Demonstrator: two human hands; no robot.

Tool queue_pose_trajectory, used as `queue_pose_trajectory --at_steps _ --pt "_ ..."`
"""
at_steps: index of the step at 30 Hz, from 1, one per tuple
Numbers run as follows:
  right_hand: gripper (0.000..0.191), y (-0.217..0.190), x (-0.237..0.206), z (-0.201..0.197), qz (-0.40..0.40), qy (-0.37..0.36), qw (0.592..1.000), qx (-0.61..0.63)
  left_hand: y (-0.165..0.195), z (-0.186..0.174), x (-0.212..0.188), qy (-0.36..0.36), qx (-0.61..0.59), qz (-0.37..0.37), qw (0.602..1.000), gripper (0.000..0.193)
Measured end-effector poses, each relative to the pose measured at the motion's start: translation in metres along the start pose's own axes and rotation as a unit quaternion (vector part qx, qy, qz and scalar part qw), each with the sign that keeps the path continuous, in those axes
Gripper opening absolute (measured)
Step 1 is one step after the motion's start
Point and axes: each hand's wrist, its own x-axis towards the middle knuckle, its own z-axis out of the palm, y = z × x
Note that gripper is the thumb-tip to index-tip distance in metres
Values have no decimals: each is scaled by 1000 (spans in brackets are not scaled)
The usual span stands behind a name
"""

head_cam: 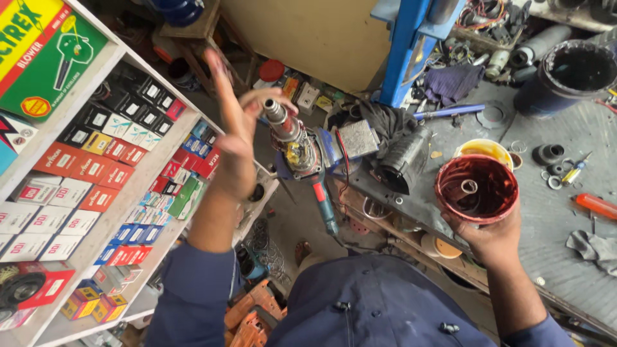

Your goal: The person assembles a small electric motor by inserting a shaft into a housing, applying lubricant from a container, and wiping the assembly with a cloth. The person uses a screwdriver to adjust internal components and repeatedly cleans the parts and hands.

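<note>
Gripping from below, right hand holds round dark-red wound motor stator with open bore facing up, raised over grey workbench. Left hand closes thumb and fingertips around metal shaft of motor armature, index finger raised, out beside shelf of small boxes. Yellow tub sits just behind stator; orange-handled screwdriver lies to right.

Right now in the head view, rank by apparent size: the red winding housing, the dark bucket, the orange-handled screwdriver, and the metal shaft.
1. Dark bucket and red winding housing look alike; the housing is nearer the camera, so unsure.
2. Metal shaft, in the left hand.
3. Orange-handled screwdriver, partly cut off.
</note>
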Motion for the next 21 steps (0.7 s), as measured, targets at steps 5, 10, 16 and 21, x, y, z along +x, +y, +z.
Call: queue_pose_trajectory --at_steps 5,10,16,21 --pt "85 -1 4 0 8 -3 1000 10 17 19 -43 65 463 116 876 101" --pt "85 -2 10 3 7 -8 1000 8 22 26 -63 73 532 143 831 84" --pt "85 -3 14 8 -11 -19 999 28 -6 -6 -46 15 562 232 794 72" --pt "84 -1 13 1 9 -34 998 43 -22 -40 -46 -55 620 333 708 60"
